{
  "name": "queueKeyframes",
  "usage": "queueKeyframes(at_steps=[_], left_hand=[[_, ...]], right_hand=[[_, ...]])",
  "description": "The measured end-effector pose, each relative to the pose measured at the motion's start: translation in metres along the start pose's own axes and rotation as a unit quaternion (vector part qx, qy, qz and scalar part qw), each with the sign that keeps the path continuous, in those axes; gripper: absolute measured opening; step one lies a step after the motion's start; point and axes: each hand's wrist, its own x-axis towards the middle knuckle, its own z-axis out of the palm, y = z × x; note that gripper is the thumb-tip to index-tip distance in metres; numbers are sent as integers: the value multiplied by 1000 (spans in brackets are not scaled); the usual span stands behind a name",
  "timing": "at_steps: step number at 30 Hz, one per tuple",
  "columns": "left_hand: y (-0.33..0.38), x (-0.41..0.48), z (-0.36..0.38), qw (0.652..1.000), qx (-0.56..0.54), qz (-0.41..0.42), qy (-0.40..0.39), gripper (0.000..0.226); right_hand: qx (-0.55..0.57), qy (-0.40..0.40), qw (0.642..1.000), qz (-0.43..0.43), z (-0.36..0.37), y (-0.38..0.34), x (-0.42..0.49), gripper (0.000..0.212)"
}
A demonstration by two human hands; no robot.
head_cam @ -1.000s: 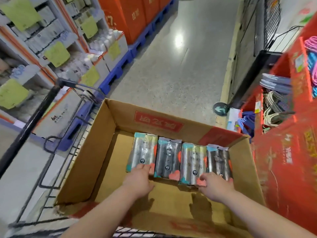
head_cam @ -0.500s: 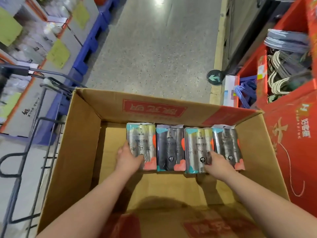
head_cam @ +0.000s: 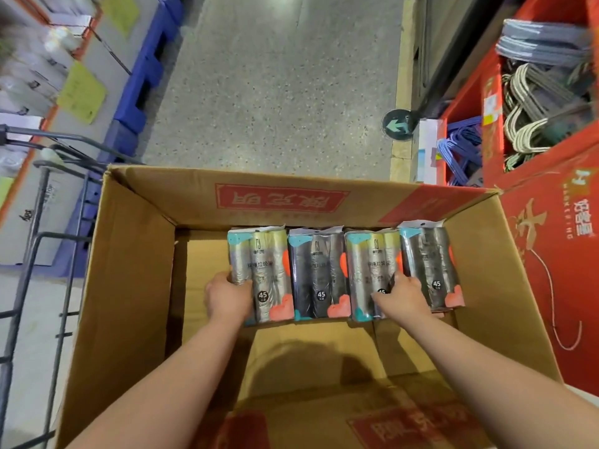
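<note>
Head view: a large brown cardboard box (head_cam: 129, 286), open at the top with red printing on its far wall, sits on a dark metal-framed cart (head_cam: 61, 236) in a shop aisle; four film-wrapped packs of rolled bags lie flat in one row against that far wall, touching side by side.

The left hand (head_cam: 228, 298) grips the pale silver pack at the left end (head_cam: 265, 264), fingers curled round its outer edge. The right hand (head_cam: 402, 296) sits on the second pale silver pack (head_cam: 366, 270), thumb across its face; its fingers bend down into the seam beside the dark pack at the right end (head_cam: 428, 260), so it appears to pinch the pale one. The dark pack between the hands (head_cam: 319, 273) is untouched.

Judgement: the hands take hold near each end of the row, most likely to square it up or shift it as one; packing tight against the wall leaves room for a further row. A red carton bin (head_cam: 544, 270) of clothes hangers stands just right of the box.
</note>
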Motion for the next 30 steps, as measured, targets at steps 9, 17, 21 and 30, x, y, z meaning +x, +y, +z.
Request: queueKeyframes(at_steps=[9,17,21,30], left_hand=[[-5,-16,-8,997,-62,-23,-46,39],[-6,-22,-16,994,-76,-43,-68,60],[-8,-20,-18,991,-85,-38,-96,44],[-7,-41,-21,984,-126,-14,-124,29]], right_hand=[[68,36,996,53,7,8,0,62],[127,21,985,118,23,23,7,64],[199,34,971,128,24,31,15,73],[240,0,968,71,12,33,-12,63]])
